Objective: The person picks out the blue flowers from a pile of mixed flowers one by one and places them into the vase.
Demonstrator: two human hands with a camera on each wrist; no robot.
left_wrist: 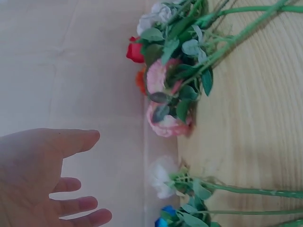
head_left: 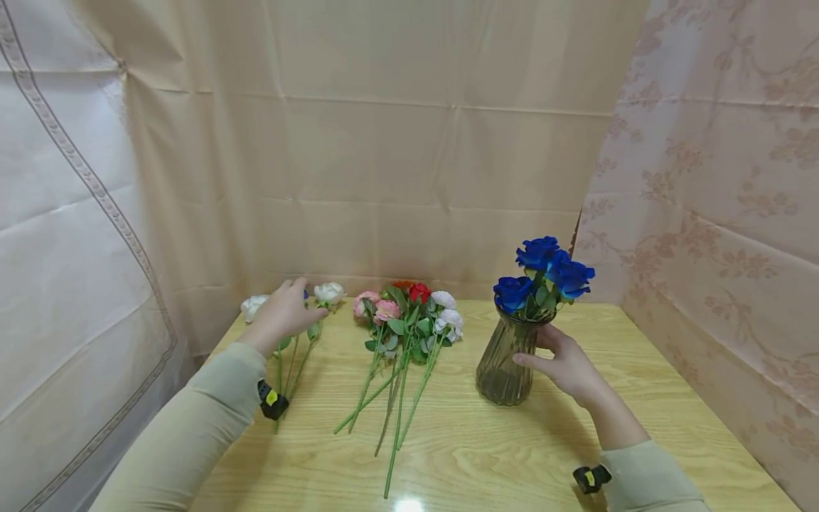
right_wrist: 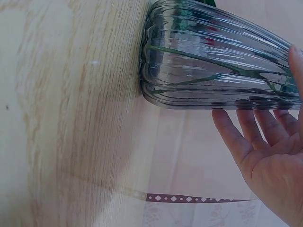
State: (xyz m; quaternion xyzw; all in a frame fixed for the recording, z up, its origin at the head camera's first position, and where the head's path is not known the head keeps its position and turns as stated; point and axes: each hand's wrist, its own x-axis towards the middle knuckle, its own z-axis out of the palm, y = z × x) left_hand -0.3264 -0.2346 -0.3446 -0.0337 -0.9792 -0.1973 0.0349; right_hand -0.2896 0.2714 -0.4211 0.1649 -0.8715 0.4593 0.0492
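My left hand (head_left: 284, 313) reaches over the left group of stems with fingers spread and nothing in its grasp. Close to its fingertips is a white rose (head_left: 329, 293); a second white flower (head_left: 254, 307) shows left of the wrist. A blue flower (left_wrist: 165, 215), mostly hidden by the hand in the head view, lies among them. My right hand (head_left: 569, 366) holds a ribbed, smoky glass vase (head_left: 504, 373) from its right side, thumb in front and fingers behind. Blue roses (head_left: 514, 293) stand in the vase, their green stems (right_wrist: 189, 54) showing through the glass.
In the table's middle lies a bunch of artificial flowers: pink ones (head_left: 387, 311), a red rose (head_left: 419, 292), an orange one and pale lilac ones (head_left: 449, 323), stems toward me. A beige curtain (head_left: 384, 156) hangs behind the wooden table (head_left: 461, 455), with patterned cloth (head_left: 716, 213) on the right.
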